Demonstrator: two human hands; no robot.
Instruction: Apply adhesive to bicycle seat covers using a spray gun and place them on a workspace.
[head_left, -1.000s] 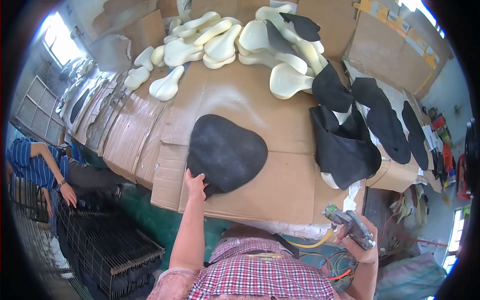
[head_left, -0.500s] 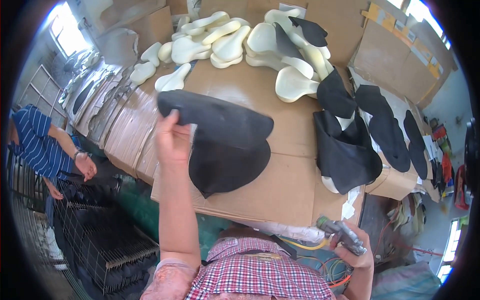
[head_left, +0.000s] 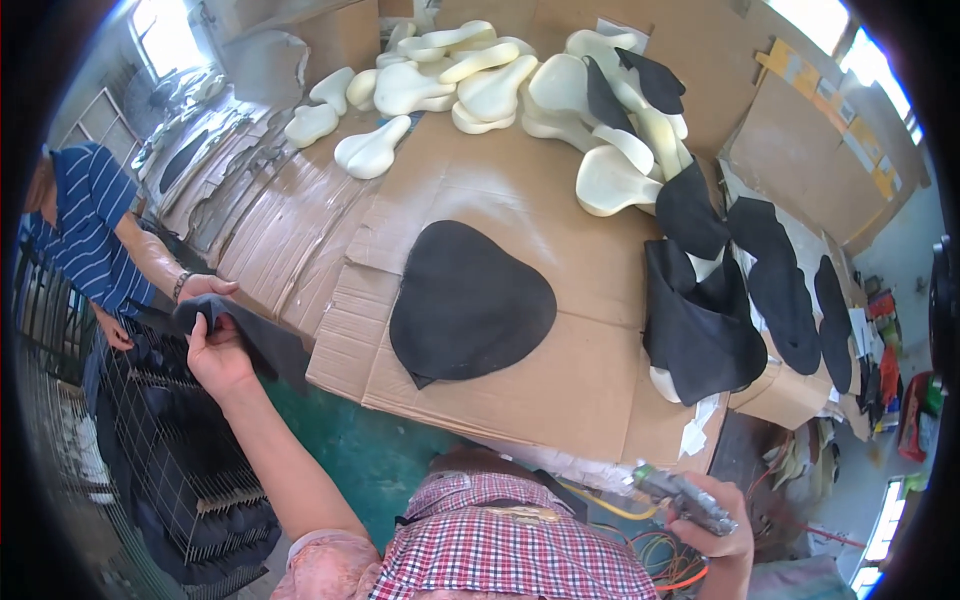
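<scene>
The left hand is extended to the left, clear of the cardboard. Its thumb and fingers are closed narrowly on the edge of a held black sheet, which hangs folded or curled beyond the fingers, toward the near edge of the cardboard. A co-worker's hand lies just beside that sheet, fingers part-open; whether it touches the sheet cannot be told. The co-worker's other hand is lower, at the top of a wire rack loaded with dark pieces; its grip is not clear.

The right hand is at the lower right, off the edge of the cardboard, with its fingers wrapped around a grey gun-shaped tool. The tool's nozzle end points to the left. Whether a finger presses its trigger cannot be told.

A second black sheet, rounded and heart-like in outline, lies flat on the cardboard, roughly midway between the two hands and apart from both. A small dark corner projects at its lower left.

To its right sits a black draped cover, a pale piece showing at its lower edge. Cream saddle-shaped pieces are heaped along the far side.
</scene>
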